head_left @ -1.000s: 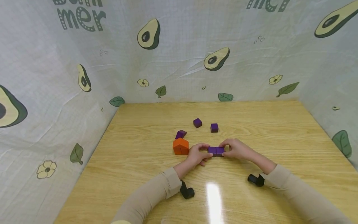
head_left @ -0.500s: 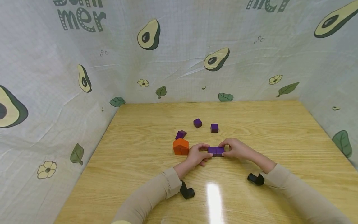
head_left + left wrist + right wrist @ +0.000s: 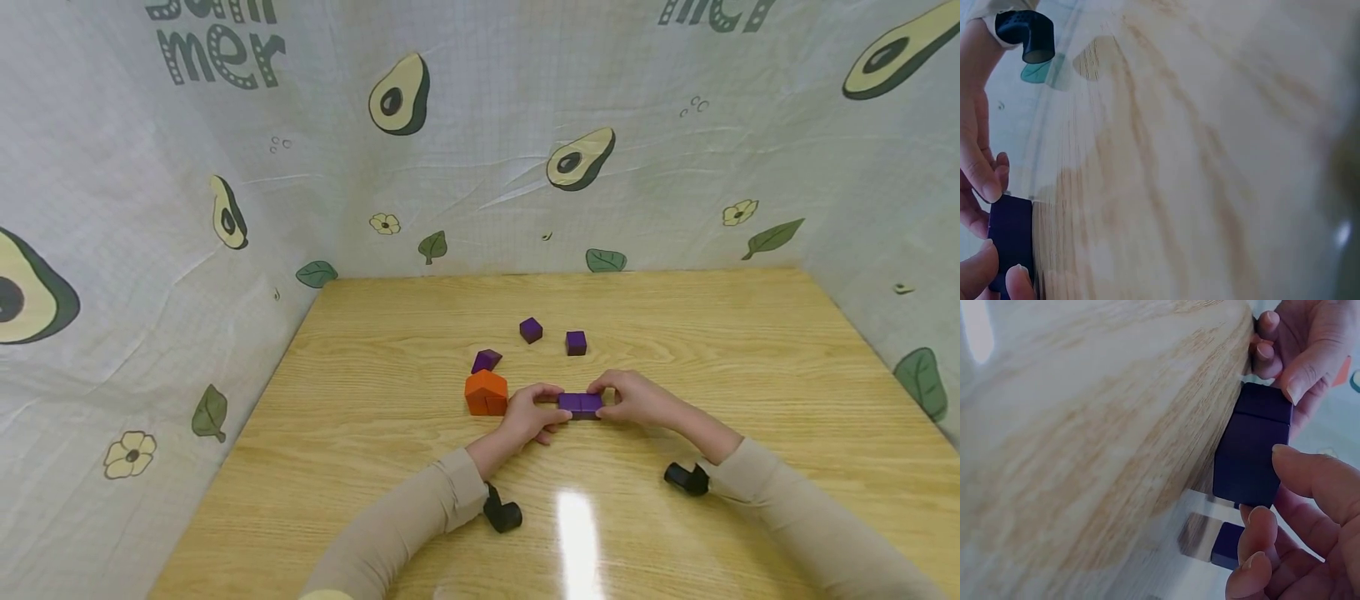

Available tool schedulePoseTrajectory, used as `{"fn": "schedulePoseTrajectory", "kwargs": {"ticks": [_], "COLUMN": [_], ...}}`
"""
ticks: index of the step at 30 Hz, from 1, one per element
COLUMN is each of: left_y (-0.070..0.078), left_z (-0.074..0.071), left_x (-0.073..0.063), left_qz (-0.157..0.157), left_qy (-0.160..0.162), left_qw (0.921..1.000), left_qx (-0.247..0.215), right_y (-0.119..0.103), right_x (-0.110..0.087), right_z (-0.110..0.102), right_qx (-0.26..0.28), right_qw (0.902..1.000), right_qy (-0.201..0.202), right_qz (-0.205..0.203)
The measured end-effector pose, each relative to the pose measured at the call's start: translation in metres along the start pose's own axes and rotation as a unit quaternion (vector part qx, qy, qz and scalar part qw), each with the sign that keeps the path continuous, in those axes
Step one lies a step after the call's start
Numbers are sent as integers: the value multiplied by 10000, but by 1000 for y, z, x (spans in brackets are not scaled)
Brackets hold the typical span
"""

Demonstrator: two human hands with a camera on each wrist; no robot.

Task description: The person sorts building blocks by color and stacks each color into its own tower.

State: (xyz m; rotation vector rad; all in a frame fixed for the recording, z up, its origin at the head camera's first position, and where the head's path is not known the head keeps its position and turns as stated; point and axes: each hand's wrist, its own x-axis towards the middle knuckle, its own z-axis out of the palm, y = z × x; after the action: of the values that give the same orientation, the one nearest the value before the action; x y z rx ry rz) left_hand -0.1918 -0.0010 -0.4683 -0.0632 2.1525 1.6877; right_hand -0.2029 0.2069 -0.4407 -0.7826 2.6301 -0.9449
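Two purple cubes sit side by side, face to face, on the wooden table (image 3: 675, 333). My left hand (image 3: 527, 414) pinches the left cube (image 3: 570, 402) between thumb and fingers, front and back. At the other end, my right hand (image 3: 636, 398) holds the right cube (image 3: 591, 402) the same way. In the right wrist view the seam between the pair shows, with the right thumb (image 3: 1310, 469) on the upper edge of the nearer cube (image 3: 1247, 456). The left wrist view has the dark purple side (image 3: 1013, 237) low at the left, fingertips at both ends.
Just left of my left hand stands an orange block group (image 3: 486, 393) with a peaked top. Behind it lies a purple wedge-like block (image 3: 486, 361). Farther back are two loose purple cubes, one turned cornerwise (image 3: 531, 330) and one squarer (image 3: 576, 342). A patterned cloth (image 3: 487, 167) surrounds the table.
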Motion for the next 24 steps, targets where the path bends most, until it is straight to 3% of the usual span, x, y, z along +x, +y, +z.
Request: {"fn": "schedulePoseTrajectory", "kwargs": {"ticks": [5, 14, 24], "left_y": [0, -2, -3], "left_z": [-1, -1, 0], "left_x": [0, 2, 2], "left_qz": [3, -15, 1], "left_qy": [-26, -28, -69], "left_qw": [10000, 10000, 9999], "left_qx": [-67, -69, -111], "right_y": [-1, 4, 30], "right_x": [2, 26, 62], "right_z": [-5, -23, -24], "right_qx": [108, -24, 306], "right_qw": [9998, 9920, 9888], "right_qy": [106, 1229, 1063], "right_qz": [113, 296, 998]}}
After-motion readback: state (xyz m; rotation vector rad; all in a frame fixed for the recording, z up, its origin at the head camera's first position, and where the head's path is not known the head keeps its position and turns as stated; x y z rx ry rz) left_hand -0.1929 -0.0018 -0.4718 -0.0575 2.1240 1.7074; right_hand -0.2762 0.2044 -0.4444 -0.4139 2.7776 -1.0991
